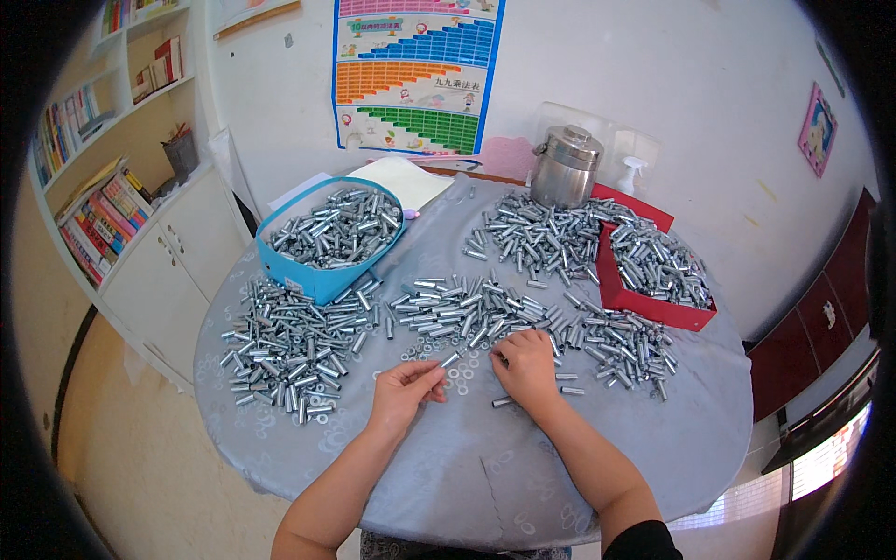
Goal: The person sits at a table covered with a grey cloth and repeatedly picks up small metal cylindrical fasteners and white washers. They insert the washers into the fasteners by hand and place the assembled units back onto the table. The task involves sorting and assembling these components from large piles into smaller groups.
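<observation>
At the near middle of a round table [653,457], the left hand [407,390] pinches a smooth, shiny metal tube [452,357] between thumb and fingers, its far end slanting toward the right hand. The right hand [525,366] is half curled just beside it, fingers bent inward; whether it grips anything cannot be told. Small flat washers [464,371] lie scattered on the cloth between the hands.

Just beyond the hands spreads a loose heap of tubes [448,308], round-sided and hard, pointing every way. A second heap [299,345] lies left, in front of a blue box [327,283] with curved walls, filled with more metal pieces. Farther right, a red box [658,308] with straight, upright walls holds others, and a dull steel canister [567,166] with a round lid stands behind the pieces spilled beside it.

The grey tablecloth [420,485] is thin, faintly patterned and creased. Between the forearms a broad stretch of it runs to the curved near edge, giving room to draw back; more cloth shows right of the right forearm. Forward, the heaps crowd close to the fingers.
</observation>
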Tool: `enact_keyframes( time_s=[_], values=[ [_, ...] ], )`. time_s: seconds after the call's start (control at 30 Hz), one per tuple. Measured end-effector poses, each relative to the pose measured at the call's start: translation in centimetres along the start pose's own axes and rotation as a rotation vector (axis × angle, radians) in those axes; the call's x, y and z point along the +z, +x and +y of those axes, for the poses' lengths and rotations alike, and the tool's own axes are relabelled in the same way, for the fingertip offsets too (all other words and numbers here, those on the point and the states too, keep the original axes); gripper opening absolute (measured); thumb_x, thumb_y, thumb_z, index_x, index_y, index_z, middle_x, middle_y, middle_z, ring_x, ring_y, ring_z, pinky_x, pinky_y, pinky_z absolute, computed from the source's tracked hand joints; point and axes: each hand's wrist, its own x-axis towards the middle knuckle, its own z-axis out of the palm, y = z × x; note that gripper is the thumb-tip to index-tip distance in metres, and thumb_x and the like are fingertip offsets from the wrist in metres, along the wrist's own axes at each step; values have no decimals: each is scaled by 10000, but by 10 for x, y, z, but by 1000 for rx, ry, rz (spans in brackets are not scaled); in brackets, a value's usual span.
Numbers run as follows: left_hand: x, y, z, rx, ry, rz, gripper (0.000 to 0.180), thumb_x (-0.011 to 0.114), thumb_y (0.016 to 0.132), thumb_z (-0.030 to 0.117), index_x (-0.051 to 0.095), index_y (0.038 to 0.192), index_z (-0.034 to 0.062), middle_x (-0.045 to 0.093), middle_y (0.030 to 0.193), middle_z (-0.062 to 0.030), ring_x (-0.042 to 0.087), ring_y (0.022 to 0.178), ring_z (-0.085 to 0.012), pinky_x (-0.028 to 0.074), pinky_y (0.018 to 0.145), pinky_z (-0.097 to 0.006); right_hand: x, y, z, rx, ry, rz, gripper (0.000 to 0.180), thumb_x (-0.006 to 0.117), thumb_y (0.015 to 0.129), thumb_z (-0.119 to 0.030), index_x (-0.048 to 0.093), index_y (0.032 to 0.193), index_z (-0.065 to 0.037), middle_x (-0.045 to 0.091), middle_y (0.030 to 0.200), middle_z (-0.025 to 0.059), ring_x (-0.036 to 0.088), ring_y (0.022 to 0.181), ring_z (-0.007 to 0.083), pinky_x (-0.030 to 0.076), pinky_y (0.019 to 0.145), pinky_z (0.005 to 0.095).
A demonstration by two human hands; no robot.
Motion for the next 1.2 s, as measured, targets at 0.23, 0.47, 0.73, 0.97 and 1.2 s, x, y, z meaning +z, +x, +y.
enact_keyframes(
  time_s=[0.23, 0.47, 0.73, 0.97, 1.2],
  values=[
    [-1, 2, -2, -24, 5, -3, 189, 621, 790, 63, 592, 947, -38, 618, 772, -107, 594, 630, -144, 530, 567, -279, -9, 0, 1, 59, 49, -67, 88, 668, 627, -143, 616, 654, -79, 593, 714, 41, 540, 775, 220, 375, 760, 365],
    [2, 0, 0, -53, -4, -9, 180, 621, 788, 49, 597, 941, -43, 618, 769, -107, 586, 622, -131, 526, 551, -262, -10, -3, 3, 150, 83, -95, 111, 680, 649, -182, 642, 681, -83, 610, 758, 52, 539, 816, 220, 358, 806, 367],
    [1, 1, -1, -65, 8, -17, 178, 626, 784, 52, 601, 935, -40, 618, 772, -103, 587, 624, -131, 528, 556, -262, -10, -3, 2, 164, 264, -148, 124, 676, 680, -144, 659, 781, -74, 632, 802, 54, 572, 745, 217, 408, 742, 337],
    [3, -1, -2, -85, 43, -85, 179, 628, 783, 61, 609, 927, -43, 618, 764, -104, 593, 625, -145, 529, 567, -267, -14, 2, -8, 678, 1259, -311, 164, 661, 768, -121, 643, 901, -27, 620, 819, 9, 538, 796, 61, 419, 714, 196],
    [3, -3, 2, -147, 27, -121, 202, 621, 792, 78, 598, 955, -39, 620, 774, -114, 610, 629, -173, 533, 592, -295, -19, 2, -15, 695, 1175, -375, 191, 634, 791, -151, 646, 933, -24, 623, 856, 13, 547, 808, 83, 422, 736, 213]
  ],
)
